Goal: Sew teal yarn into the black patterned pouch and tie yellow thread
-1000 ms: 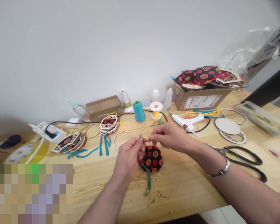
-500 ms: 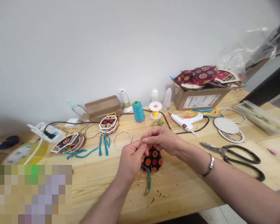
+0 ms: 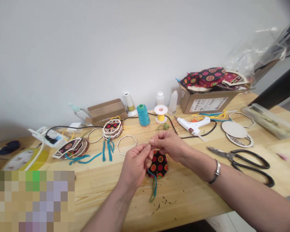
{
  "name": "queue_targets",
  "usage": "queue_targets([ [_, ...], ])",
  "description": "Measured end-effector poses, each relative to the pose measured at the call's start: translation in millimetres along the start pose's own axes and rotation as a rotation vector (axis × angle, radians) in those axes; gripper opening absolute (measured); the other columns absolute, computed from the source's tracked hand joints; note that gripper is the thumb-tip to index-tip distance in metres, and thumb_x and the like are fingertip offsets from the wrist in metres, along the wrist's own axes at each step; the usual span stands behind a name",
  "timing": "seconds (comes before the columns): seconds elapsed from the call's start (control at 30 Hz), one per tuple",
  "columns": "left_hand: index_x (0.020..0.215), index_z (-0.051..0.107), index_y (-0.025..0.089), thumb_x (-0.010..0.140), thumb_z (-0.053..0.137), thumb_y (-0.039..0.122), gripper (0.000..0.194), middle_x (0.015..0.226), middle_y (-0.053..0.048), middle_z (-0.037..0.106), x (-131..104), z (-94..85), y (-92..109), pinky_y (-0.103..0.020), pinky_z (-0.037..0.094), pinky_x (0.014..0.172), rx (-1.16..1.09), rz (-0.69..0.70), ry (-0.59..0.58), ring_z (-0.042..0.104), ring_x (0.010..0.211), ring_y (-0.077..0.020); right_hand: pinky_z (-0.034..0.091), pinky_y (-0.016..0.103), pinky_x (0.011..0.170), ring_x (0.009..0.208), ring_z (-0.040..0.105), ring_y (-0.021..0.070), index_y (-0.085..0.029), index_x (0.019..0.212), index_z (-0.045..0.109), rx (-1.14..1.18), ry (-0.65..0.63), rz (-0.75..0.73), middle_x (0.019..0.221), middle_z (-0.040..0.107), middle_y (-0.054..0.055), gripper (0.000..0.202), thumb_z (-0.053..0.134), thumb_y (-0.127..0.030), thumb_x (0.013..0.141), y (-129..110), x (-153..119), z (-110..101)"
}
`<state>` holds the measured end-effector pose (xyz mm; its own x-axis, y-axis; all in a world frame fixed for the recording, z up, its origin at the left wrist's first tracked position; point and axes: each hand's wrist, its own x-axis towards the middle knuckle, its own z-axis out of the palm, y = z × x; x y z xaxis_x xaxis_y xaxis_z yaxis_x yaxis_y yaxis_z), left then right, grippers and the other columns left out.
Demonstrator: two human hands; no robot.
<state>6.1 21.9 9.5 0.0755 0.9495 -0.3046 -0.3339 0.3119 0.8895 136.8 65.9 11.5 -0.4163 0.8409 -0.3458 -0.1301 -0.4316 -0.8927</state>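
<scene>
Both hands meet over the table in a pinch, fingertips almost touching. My left hand [image 3: 137, 162] has thumb and forefinger pressed together; my right hand [image 3: 168, 144], with a bracelet at the wrist, pinches just beside it. What lies between the fingertips is too small to make out. Below them, partly covered by the fingers, is a rounded black fabric piece [image 3: 160, 165] with red and orange flower dots. A blue and green cord [image 3: 154, 187] hangs from its lower left side onto the wood.
Black-handled scissors [image 3: 232, 157] lie to the right, below a white glue gun [image 3: 193, 125]. Behind stand a teal thread cone [image 3: 143, 116], a yellow spool [image 3: 161, 114] and a full cardboard box [image 3: 203, 101]. Patterned pieces [image 3: 71, 148] are stacked left, near an octagonal frame [image 3: 118, 145].
The fingertips of both hands have drawn slightly apart. My left hand has shifted a little left, and my right hand a little right.
</scene>
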Motion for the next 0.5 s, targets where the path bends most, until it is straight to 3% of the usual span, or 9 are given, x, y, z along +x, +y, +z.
queue_targets([
  [0.2, 0.061, 0.06, 0.011, 0.068, 0.069, 0.03, 0.022, 0.048, 0.004, 0.044, 1, -1.8, -2, -0.018, 0.016, 0.039, 0.03, 0.014, 0.03, 0.029, 0.041, -0.0029, 0.02, 0.019, 0.041, 0.047, 0.039, 0.0045, -0.013, 0.064, 0.056, 0.006, 0.01, -0.003, 0.058, 0.056, -0.001, 0.027, 0.072, -0.035, 0.062, 4, 2, 1],
  [0.3, 0.069, 0.066, 0.01, 0.066, 0.071, 0.032, 0.022, 0.046, 0.005, 0.043, 1, -2.4, -1, -0.018, 0.016, 0.039, 0.032, 0.017, 0.075, 0.03, 0.041, -0.003, 0.02, 0.02, 0.042, 0.045, 0.031, 0.0046, -0.014, 0.067, 0.057, -0.092, 0.081, -0.051, 0.053, 0.045, -0.005, 0.028, 0.067, -0.039, 0.065, 1, 6, -6],
  [0.4, 0.072, 0.068, 0.009, 0.063, 0.072, 0.032, 0.024, 0.045, 0.005, 0.042, 2, -3.7, 0, -0.017, 0.015, 0.038, 0.031, 0.019, 0.116, 0.029, 0.04, -0.0027, 0.022, 0.023, 0.046, 0.046, 0.03, 0.0066, -0.015, 0.065, 0.057, -0.475, 0.186, -0.196, 0.049, 0.038, -0.005, 0.03, 0.055, -0.042, 0.076, -15, 2, -16],
  [0.5, 0.072, 0.069, 0.009, 0.061, 0.073, 0.032, 0.026, 0.044, 0.005, 0.041, 3, -5.1, 0, -0.017, 0.014, 0.038, 0.022, 0.027, 0.157, 0.029, 0.039, -0.0023, 0.027, 0.025, 0.053, 0.055, 0.042, 0.0105, -0.016, 0.066, 0.061, -0.945, 0.273, -0.349, 0.057, 0.052, 0.0, 0.029, 0.05, -0.038, 0.081, -36, -18, -25],
])
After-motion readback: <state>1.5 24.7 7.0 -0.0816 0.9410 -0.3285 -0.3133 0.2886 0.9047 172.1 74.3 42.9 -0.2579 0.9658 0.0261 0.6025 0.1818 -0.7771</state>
